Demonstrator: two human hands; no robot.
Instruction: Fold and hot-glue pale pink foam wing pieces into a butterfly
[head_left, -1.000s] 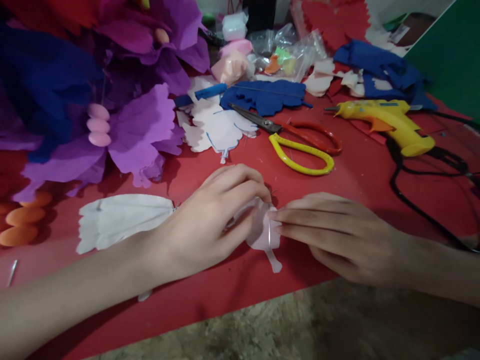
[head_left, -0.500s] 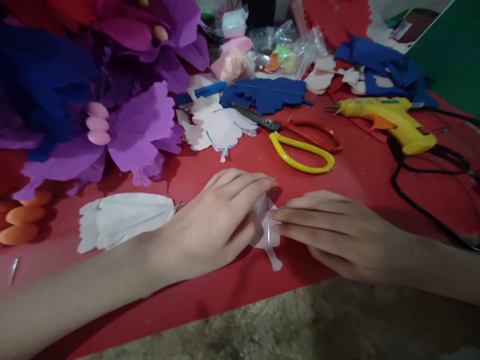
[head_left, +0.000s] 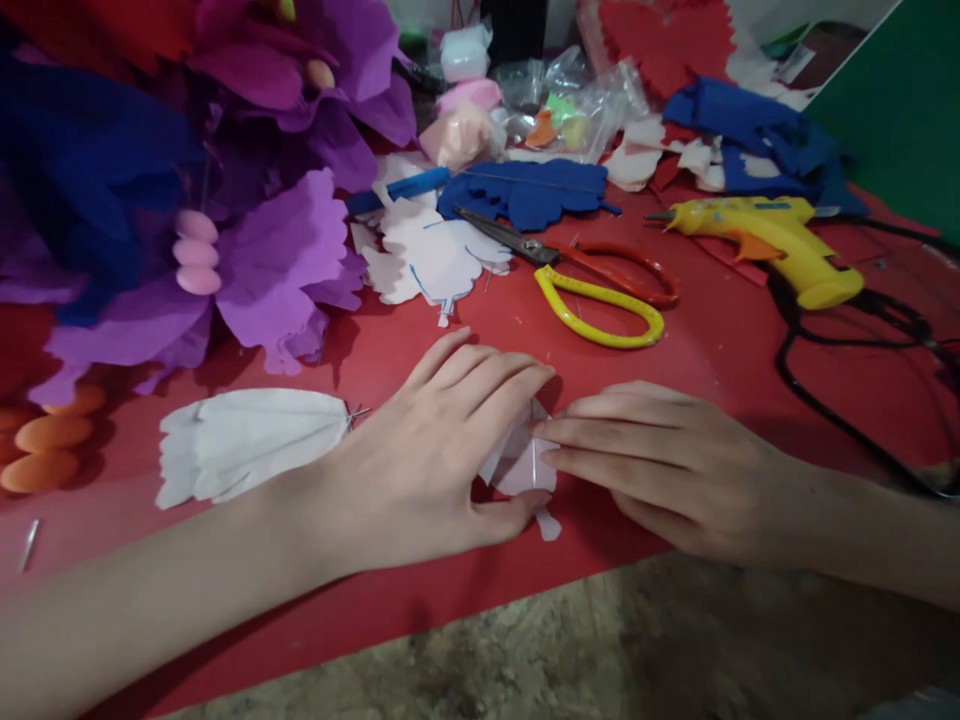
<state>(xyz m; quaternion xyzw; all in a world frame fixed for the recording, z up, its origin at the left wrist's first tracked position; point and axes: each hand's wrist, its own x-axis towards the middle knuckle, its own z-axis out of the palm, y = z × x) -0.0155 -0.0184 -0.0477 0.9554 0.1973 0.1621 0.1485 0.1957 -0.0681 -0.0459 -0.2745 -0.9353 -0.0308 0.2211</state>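
Note:
A small pale fabric petal (head_left: pixel 517 468) lies on the red table, with a thin metal wire (head_left: pixel 535 465) running along it and a narrow tab at its near end. My left hand (head_left: pixel 450 450) rests over its left side, fingers spread. Its thumb touches the piece near the tab while the index finger bends over the far end. From the right, my right hand (head_left: pixel 660 460) brings its fingertips together on the petal's right edge and the wire. Beside my left wrist lies a gathered white fabric petal (head_left: pixel 262 440) with wire at its tip.
Scissors (head_left: pixel 600 300) with red and yellow handles lie beyond my hands. A yellow glue gun (head_left: pixel 772 240) and its black cord are at right. Purple fabric petals (head_left: pixel 285 260) crowd the left. White cut shapes (head_left: pixel 420 250) and a blue piece (head_left: pixel 525 190) lie behind. The table's front edge is near.
My left thumb has moved away from the fingers and down onto the petal near its tab. The left fingers have spread. My right hand stays nearly in place.

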